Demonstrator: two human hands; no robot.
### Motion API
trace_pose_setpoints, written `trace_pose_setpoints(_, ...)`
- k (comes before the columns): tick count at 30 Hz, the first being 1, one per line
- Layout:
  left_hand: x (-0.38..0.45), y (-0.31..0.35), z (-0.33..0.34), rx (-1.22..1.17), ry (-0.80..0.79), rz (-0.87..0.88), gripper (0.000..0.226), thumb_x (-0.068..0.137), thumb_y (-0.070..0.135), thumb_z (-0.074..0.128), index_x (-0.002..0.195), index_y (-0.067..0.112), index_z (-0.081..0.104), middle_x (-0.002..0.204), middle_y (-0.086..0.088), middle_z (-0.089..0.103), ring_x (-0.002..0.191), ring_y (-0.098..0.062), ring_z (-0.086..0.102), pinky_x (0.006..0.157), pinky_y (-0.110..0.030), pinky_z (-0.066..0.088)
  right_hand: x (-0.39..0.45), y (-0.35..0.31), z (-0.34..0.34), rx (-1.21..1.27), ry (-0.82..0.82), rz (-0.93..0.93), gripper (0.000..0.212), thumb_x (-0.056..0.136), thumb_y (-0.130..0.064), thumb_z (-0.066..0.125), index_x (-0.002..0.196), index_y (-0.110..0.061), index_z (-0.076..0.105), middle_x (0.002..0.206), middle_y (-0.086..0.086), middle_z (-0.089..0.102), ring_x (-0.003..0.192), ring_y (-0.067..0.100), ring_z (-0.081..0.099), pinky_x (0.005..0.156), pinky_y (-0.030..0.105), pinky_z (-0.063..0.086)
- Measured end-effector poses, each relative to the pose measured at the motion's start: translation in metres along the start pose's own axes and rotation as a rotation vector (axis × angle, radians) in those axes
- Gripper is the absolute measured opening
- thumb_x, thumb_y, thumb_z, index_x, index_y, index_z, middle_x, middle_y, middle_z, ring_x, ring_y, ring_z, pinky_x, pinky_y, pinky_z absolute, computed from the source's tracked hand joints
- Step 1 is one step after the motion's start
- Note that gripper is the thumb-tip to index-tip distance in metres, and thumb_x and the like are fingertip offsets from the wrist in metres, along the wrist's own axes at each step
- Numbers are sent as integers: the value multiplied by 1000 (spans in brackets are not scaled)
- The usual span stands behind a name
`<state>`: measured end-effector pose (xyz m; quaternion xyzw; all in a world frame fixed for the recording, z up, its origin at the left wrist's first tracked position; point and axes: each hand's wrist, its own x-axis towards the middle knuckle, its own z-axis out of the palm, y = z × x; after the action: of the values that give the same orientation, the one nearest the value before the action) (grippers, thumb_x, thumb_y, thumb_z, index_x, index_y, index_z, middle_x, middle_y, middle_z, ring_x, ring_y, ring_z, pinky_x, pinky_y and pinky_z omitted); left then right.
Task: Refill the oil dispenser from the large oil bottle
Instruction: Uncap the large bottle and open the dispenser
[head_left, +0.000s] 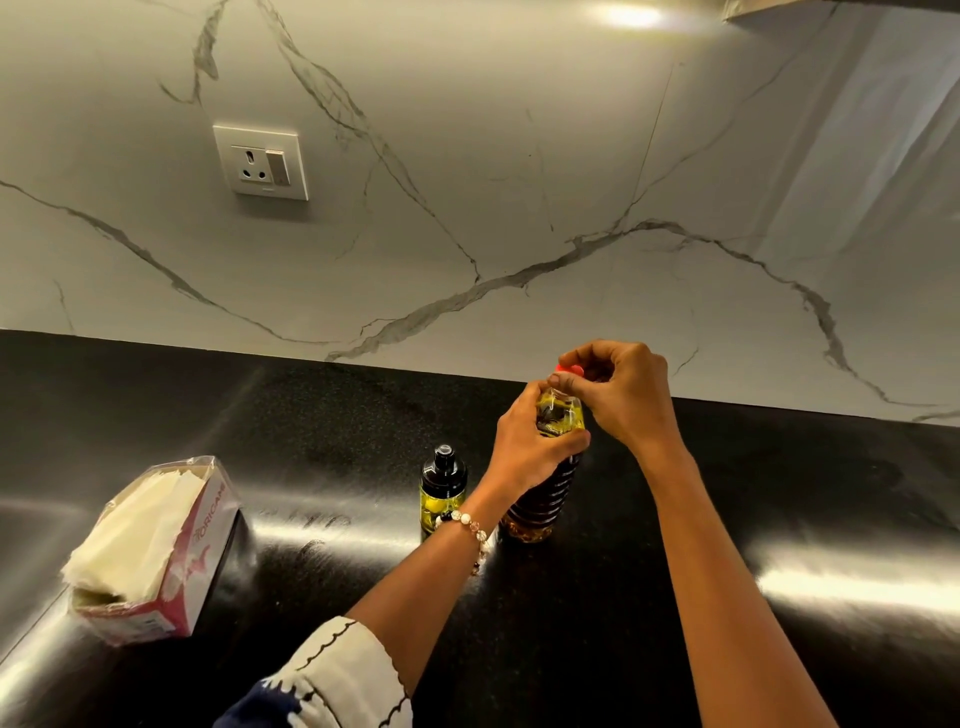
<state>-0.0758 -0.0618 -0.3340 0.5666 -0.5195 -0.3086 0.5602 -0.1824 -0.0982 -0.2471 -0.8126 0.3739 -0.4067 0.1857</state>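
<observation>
Bottle (540, 493): upright on counter (779, 519), near back edge
Left hand (524, 447): fingers wrapped round bottle's shoulder
Right hand (618, 395): fingertips pinching red cap (569, 369)
Dispenser (443, 491): just left of bottle

On the black desk (727, 519), the left hand (524, 447) grips the large oil bottle (540, 493) at its shoulder while the right hand (618, 395) pinches its red cap (569, 369); the oil dispenser (442, 493) stands just beside it.
</observation>
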Motion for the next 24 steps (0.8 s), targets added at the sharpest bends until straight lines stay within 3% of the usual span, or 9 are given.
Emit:
trace_pose_setpoints(4, 0, -1, 0, 0, -5, -13, 54, 75, 23, 79, 120, 26, 49, 110, 1, 62, 101, -10, 61, 89, -28, 52, -2, 4, -3, 147, -52, 78, 29, 80, -14, 74, 107, -8, 69, 99, 3, 70, 82, 3, 64, 71, 9, 51)
trace_pose_setpoints(7, -1, 0, 0, 8, -4, -14, 53, 75, 22, 79, 119, 25, 50, 107, 2, 62, 97, -8, 62, 83, -22, 51, -9, 9, -3, 388, -37, 200, 29, 83, -9, 70, 112, -10, 66, 105, 5, 69, 96, 13, 66, 78, 22, 57)
trace_pose_setpoints(12, -1, 2, 0, -6, 2, -44, 54, 75, 22, 80, 118, 28, 49, 109, 3, 63, 99, -7, 61, 86, -24, 50, -10, 11, -2, 301, -59, 147, 26, 83, -14, 70, 109, -9, 68, 104, 3, 69, 95, 13, 66, 81, 30, 58)
trace_pose_setpoints(14, -2, 3, 0, -4, -5, -49, 54, 76, 21, 80, 116, 34, 46, 112, 4, 62, 99, -4, 60, 84, -19, 48, -8, 10, -2, 241, -64, 117, 29, 80, -20, 74, 106, -9, 69, 102, 4, 70, 92, 15, 66, 77, 28, 58)
trace_pose_setpoints(18, -3, 6, -1, 5, -1, -52, 55, 76, 21, 79, 119, 34, 46, 111, 3, 61, 99, -4, 59, 81, -16, 46, -6, 7, 1, 76, 2, 1, 26, 75, -26, 79, 94, -10, 69, 90, -1, 67, 76, 6, 61, 65, 8, 48)
trace_pose_setpoints(24, -4, 7, -1, 30, -2, -65, 52, 77, 21, 79, 115, 33, 46, 107, 5, 61, 94, -1, 59, 77, -14, 44, 0, 7, -2, 62, -64, -60, 21, 77, -13, 77, 95, -7, 69, 90, 3, 69, 75, 4, 61, 67, 6, 48)
